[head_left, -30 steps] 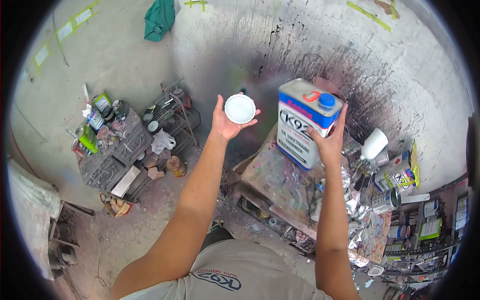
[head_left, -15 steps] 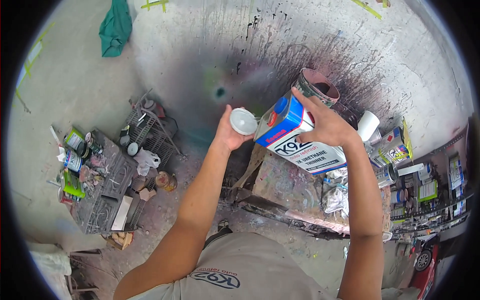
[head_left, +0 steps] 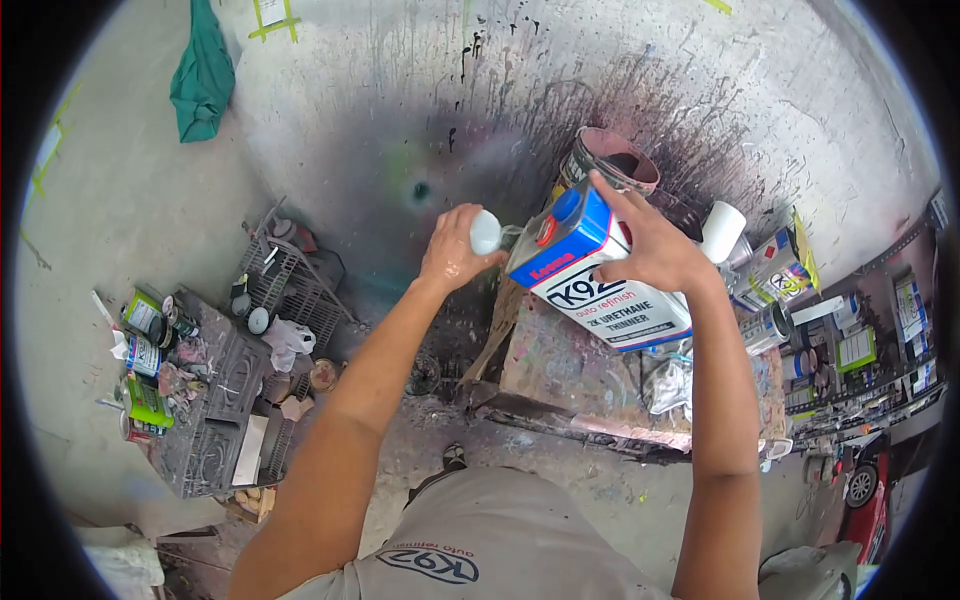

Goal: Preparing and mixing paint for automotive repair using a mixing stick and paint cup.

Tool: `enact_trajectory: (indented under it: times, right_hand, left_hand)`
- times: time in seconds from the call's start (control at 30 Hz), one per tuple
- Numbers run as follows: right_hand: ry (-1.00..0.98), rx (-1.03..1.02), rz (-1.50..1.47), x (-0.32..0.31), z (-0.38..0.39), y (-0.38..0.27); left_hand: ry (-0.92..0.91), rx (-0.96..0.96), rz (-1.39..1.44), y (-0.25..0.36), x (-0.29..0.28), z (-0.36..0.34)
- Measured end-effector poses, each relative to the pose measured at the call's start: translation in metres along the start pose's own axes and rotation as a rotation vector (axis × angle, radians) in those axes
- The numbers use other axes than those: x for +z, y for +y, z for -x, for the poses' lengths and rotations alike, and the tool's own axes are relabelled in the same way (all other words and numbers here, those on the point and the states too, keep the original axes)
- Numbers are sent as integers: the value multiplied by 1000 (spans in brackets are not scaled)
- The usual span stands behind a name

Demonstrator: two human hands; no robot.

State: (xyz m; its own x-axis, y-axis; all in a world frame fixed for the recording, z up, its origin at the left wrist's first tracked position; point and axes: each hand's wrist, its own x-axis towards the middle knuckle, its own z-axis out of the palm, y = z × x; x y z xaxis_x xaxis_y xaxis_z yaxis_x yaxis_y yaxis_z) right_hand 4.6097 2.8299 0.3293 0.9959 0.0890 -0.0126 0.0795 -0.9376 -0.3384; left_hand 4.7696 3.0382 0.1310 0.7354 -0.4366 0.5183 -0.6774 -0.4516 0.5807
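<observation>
My left hand (head_left: 455, 250) is closed round a small white plastic cup (head_left: 486, 232), which is tilted so that its inside is hardly visible. The fingers look wet. My right hand (head_left: 655, 245) grips a large rectangular metal can (head_left: 610, 305), blue at the top and white below, from its upper side. The can leans left, its top with a blue cap (head_left: 568, 204) and a small red-rimmed opening (head_left: 546, 232) facing the cup. Something clear shows between the opening and the cup; I cannot make out whether it is flowing liquid.
Beneath the can stands a paint-stained worktable (head_left: 560, 370) with a crumpled rag (head_left: 668, 385). Behind it is a pink-stained bucket (head_left: 630, 165). More tins (head_left: 765, 330) stand right, near crowded shelving (head_left: 855, 380). At left, a grey crate (head_left: 215, 440) and wire rack (head_left: 285, 265) hold clutter.
My left hand has turned over, tipping the cup from facing up to nearly sideways. The can stays tilted in my right hand. The whole view has shifted slightly.
</observation>
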Motion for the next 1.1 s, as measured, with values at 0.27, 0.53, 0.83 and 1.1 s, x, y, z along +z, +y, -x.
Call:
enact_trajectory:
  times: [0.27, 0.53, 0.83, 1.1]
  right_hand:
    - [54, 59, -65, 1, 6, -8]
    - [13, 13, -52, -2, 9, -7]
    - [264, 32, -177, 15, 19, 14]
    - [265, -37, -397, 10, 15, 14]
  left_hand:
    - [-146, -782, 1530, -15, 17, 3]
    - [-197, -688, 1726, -31, 48, 8]
    - [4, -852, 1501, -33, 48, 3]
    - [-199, -679, 2195, -6, 34, -2]
